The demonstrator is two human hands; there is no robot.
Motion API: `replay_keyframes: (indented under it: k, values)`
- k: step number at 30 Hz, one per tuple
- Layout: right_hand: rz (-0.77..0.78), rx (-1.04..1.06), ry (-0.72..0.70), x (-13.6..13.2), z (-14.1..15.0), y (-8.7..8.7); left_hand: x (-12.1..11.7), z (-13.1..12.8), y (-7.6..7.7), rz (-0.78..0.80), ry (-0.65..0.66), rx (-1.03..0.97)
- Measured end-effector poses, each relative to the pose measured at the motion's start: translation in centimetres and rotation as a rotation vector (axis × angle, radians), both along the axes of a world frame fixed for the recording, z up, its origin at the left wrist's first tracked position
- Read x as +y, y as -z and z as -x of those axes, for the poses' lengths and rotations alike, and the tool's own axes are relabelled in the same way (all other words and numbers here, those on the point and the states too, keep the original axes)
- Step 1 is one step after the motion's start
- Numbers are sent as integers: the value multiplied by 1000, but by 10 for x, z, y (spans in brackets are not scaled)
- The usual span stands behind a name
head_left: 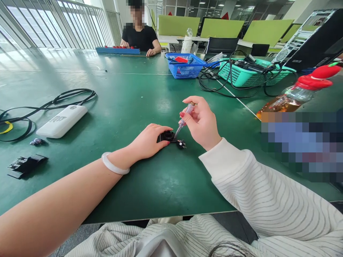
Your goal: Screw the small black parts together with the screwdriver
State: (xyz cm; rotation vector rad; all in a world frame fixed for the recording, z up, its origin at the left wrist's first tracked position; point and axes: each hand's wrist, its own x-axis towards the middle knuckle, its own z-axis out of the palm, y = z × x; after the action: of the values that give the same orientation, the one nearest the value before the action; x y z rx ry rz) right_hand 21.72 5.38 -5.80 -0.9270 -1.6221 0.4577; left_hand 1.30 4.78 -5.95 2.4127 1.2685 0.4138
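My left hand [148, 141] rests on the green table [128, 103] with its fingers closed round a small black part [167, 136], pinning it down. My right hand [201, 122] grips a clear-handled screwdriver [184, 118], tilted, with its tip down on the black part. A second small black piece [181, 144] lies just right of the part, next to the screwdriver's tip.
A white power bank [62, 121] with black cables [48, 105] lies at the left, with a black clip-like part [25, 165] nearer me. A blue basket [185, 65] and a teal basket [246, 74] with cables stand at the back. A red-capped bottle [297, 93] lies right. A person sits at the far end.
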Motion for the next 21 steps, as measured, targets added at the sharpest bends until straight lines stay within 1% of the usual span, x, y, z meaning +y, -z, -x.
replay_keyframes:
  k: [2,4,7,9,12,14,18,21]
  values:
    - [8,1,91,3,-2,2,0,0,0,1,-1,3]
    - [-18,28,161,4,-4,3,1,1,0,3,2,2]
    - [-85,88,215,6,-6,4,1,1,-1,3,12,-2]
    - [-86,82,182,7,-6,5,1,1,-1,-1,20,-6]
    - [-45,0,68,6,-4,6,1,1,0,-12,26,-12]
    - [-60,-43,44,4,-3,6,1,1,0,-16,30,-13]
    - [-221,-24,87,-5,0,0,2,2,0,-15,26,-19]
    - [-319,13,59,-17,4,-5,2,2,1,-38,36,-34]
